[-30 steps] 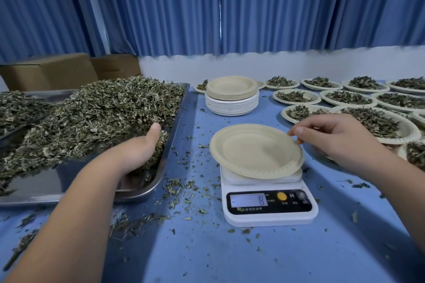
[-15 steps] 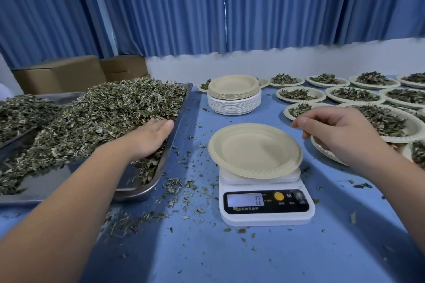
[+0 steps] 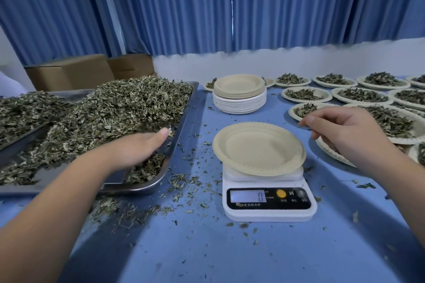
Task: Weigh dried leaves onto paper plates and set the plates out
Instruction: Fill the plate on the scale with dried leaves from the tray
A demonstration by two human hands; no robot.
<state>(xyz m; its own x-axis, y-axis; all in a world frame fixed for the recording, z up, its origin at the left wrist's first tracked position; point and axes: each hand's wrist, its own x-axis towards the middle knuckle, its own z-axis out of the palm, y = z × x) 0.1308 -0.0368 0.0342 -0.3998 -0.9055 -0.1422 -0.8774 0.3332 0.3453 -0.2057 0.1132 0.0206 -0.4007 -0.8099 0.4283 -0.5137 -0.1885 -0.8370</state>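
Head view: left grip [image 3: 135,149] rests on dried leaves [image 3: 115,108] in the tray [image 3: 128,187], its hold hidden, impossible to tell. An empty paper plate [image 3: 258,148] sits on the scale [image 3: 269,212]. Right grip [image 3: 345,131] hovers beside it, released, fingers [image 3: 310,122] loosely curled.

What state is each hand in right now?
Left hand: in the leaves, fingers hidden, cannot tell.
Right hand: open, loosely curled, holding nothing.

Plate [image 3: 258,148] on scale [image 3: 268,200], tray [image 3: 181,122] left, plate stack [image 3: 239,94] behind.
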